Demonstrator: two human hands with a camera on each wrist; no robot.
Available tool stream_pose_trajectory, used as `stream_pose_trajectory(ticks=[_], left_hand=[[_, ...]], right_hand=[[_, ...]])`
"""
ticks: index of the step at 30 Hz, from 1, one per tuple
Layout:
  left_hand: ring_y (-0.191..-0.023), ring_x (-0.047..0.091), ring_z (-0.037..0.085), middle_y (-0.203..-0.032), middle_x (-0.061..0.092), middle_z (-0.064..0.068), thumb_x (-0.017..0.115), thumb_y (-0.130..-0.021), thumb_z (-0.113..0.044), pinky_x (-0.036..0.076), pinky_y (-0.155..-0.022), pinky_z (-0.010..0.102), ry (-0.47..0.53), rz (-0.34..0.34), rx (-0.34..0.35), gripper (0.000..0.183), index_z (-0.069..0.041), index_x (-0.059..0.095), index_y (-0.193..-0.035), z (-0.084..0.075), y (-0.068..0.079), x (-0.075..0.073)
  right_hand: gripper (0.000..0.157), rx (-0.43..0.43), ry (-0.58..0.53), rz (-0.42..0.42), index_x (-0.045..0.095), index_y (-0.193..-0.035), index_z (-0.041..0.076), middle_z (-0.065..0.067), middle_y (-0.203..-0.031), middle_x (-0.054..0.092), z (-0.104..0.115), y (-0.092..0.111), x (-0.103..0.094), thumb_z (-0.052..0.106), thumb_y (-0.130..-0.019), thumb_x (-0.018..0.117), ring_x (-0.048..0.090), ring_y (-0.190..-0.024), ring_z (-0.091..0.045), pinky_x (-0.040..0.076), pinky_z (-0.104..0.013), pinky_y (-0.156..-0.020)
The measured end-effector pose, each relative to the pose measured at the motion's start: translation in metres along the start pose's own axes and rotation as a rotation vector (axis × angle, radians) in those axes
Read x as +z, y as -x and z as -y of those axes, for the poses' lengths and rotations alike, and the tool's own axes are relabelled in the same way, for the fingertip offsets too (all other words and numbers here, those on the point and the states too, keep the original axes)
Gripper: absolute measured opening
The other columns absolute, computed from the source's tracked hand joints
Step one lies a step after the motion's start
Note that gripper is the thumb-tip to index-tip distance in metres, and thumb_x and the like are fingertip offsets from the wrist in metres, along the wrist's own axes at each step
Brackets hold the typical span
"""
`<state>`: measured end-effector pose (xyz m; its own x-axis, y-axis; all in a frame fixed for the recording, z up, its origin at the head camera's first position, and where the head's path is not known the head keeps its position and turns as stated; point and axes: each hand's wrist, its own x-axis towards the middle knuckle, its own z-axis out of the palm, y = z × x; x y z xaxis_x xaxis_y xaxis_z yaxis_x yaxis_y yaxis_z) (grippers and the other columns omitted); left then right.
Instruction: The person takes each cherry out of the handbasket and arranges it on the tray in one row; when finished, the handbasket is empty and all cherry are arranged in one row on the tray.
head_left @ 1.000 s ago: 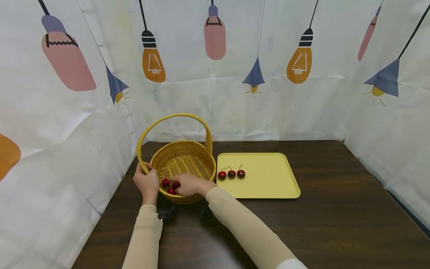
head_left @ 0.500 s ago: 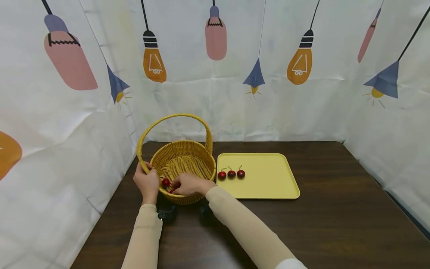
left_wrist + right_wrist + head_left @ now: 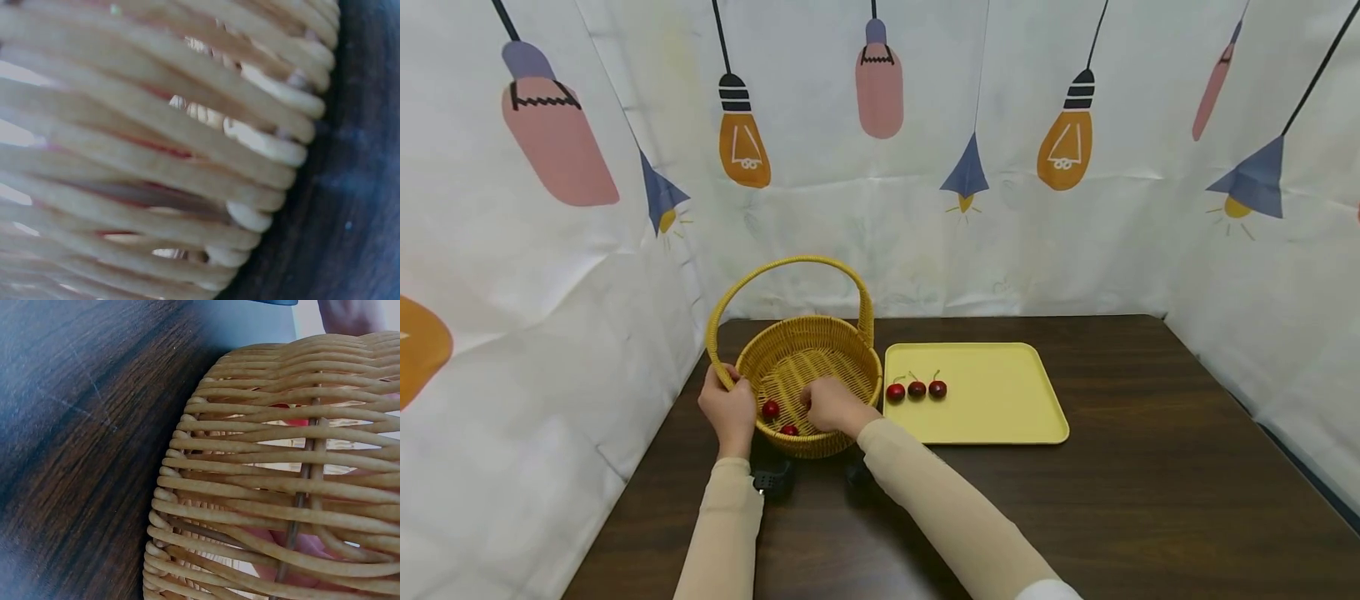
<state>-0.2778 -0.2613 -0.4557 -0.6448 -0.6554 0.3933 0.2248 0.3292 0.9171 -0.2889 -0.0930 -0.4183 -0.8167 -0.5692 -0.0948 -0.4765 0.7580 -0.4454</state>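
My left hand (image 3: 728, 408) grips the lower left end of the handle of a yellow woven basket (image 3: 808, 447). Inside the basket my right hand (image 3: 837, 407) has its fingers curled in a pinch on a cherry, mostly hidden behind the fingers. Two dark red cherries lie in the basket: one cherry (image 3: 771, 409) by the left wall, another cherry (image 3: 789, 430) near the front wall. Both wrist views are filled by the basket's outer weave (image 3: 156, 131); through the gaps in the right wrist view, parts of a hand and some red (image 3: 297, 419) show.
Right of the basket, close to its rim, lies a yellow tray (image 3: 992, 400). Three stemmed cherries (image 3: 917, 389) sit in a row at its left side. Everything stands on a dark wooden table (image 3: 1120, 500), with a patterned white curtain (image 3: 880, 225) behind and at the sides.
My right hand has closed its fingers on a cherry and drawn it up and to the right within the basket. Another cherry has shifted slightly near the front wall. My left hand stays on the handle.
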Motion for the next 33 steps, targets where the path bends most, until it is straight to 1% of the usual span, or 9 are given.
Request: stream_pose_trajectory(ticks=[3, 5, 8, 10, 13, 16, 23, 29, 33], left_hand=[[-0.045, 0.024, 0.009, -0.056, 0.029, 0.001, 0.048, -0.082, 0.008, 0.024, -0.046, 0.028, 0.009, 0.0, 0.009, 0.009, -0.001, 0.049, -0.083, -0.001, 0.0, 0.002], [-0.045, 0.024, 0.009, -0.056, 0.029, 0.001, 0.048, -0.082, 0.008, 0.024, -0.046, 0.028, 0.011, -0.002, 0.01, 0.01, -0.002, 0.049, -0.082, -0.002, 0.0, 0.003], [-0.045, 0.025, 0.01, -0.056, 0.03, 0.002, 0.049, -0.083, 0.007, 0.024, -0.046, 0.028, 0.004, -0.005, 0.012, 0.011, -0.003, 0.049, -0.082, -0.003, 0.001, 0.005], [-0.045, 0.025, 0.011, -0.056, 0.03, 0.002, 0.049, -0.083, 0.007, 0.024, -0.046, 0.028, -0.002, -0.008, 0.016, 0.011, -0.004, 0.049, -0.082, -0.003, 0.0, 0.006], [-0.045, 0.026, 0.011, -0.057, 0.03, 0.002, 0.049, -0.082, 0.007, 0.024, -0.047, 0.028, -0.004, -0.013, 0.021, 0.01, -0.003, 0.049, -0.082, -0.003, -0.001, 0.007], [-0.046, 0.026, 0.01, -0.058, 0.031, 0.002, 0.049, -0.083, 0.007, 0.024, -0.047, 0.028, -0.007, -0.011, 0.024, 0.008, -0.002, 0.05, -0.083, -0.005, -0.003, 0.007], [-0.044, 0.025, 0.009, -0.056, 0.03, 0.003, 0.048, -0.083, 0.008, 0.024, -0.046, 0.029, 0.008, -0.001, 0.02, 0.008, -0.001, 0.049, -0.083, -0.007, -0.005, 0.004], [-0.044, 0.026, 0.009, -0.056, 0.032, 0.002, 0.048, -0.084, 0.007, 0.025, -0.046, 0.029, -0.009, 0.01, -0.002, 0.008, -0.001, 0.049, -0.084, -0.004, -0.003, 0.002], [-0.044, 0.026, 0.009, -0.057, 0.032, 0.003, 0.048, -0.083, 0.007, 0.025, -0.046, 0.029, -0.023, 0.004, -0.019, 0.009, -0.002, 0.049, -0.083, 0.001, -0.001, 0.0]], right_hand=[[0.025, 0.025, 0.021, -0.004, 0.073, -0.107, 0.013, 0.001, -0.102, 0.07, -0.001, 0.0, -0.002, 0.004, -0.087, 0.061, 0.062, -0.09, -0.011, 0.048, -0.022, -0.072], [0.015, 0.034, 0.051, 0.001, 0.073, -0.09, 0.013, 0.002, -0.08, 0.064, -0.002, 0.0, -0.002, 0.004, -0.087, 0.062, 0.053, -0.071, -0.011, 0.041, -0.023, -0.061], [0.017, 0.053, 0.102, -0.011, 0.066, -0.073, 0.015, 0.002, -0.065, 0.051, -0.003, -0.002, -0.002, 0.008, -0.088, 0.063, 0.042, -0.062, -0.013, 0.035, -0.027, -0.056], [0.016, 0.07, 0.11, -0.049, 0.064, -0.073, 0.016, 0.001, -0.07, 0.053, -0.004, -0.002, -0.003, 0.011, -0.089, 0.063, 0.047, -0.066, -0.013, 0.039, -0.027, -0.059], [0.004, 0.069, 0.044, -0.135, 0.067, -0.089, 0.014, -0.003, -0.092, 0.057, -0.007, 0.002, -0.007, 0.016, -0.09, 0.064, 0.054, -0.081, -0.015, 0.045, -0.028, -0.067], [0.017, 0.044, -0.064, -0.232, 0.067, -0.106, 0.01, -0.006, -0.106, 0.056, -0.012, 0.01, -0.017, 0.018, -0.09, 0.065, 0.054, -0.087, -0.017, 0.048, -0.029, -0.073], [0.031, -0.019, -0.215, -0.405, 0.066, -0.12, 0.014, -0.004, -0.106, 0.062, -0.034, 0.031, -0.033, 0.019, -0.09, 0.068, 0.059, -0.091, -0.017, 0.05, -0.028, -0.076], [0.029, -0.066, -0.327, -0.475, 0.069, -0.119, 0.017, -0.004, -0.108, 0.06, -0.05, 0.05, -0.037, 0.012, -0.091, 0.067, 0.059, -0.086, -0.016, 0.05, -0.026, -0.073], [0.036, -0.058, -0.389, -0.504, 0.065, -0.125, 0.015, -0.006, -0.118, 0.058, -0.061, 0.06, -0.036, 0.003, -0.09, 0.065, 0.059, -0.081, -0.014, 0.05, -0.026, -0.067]])
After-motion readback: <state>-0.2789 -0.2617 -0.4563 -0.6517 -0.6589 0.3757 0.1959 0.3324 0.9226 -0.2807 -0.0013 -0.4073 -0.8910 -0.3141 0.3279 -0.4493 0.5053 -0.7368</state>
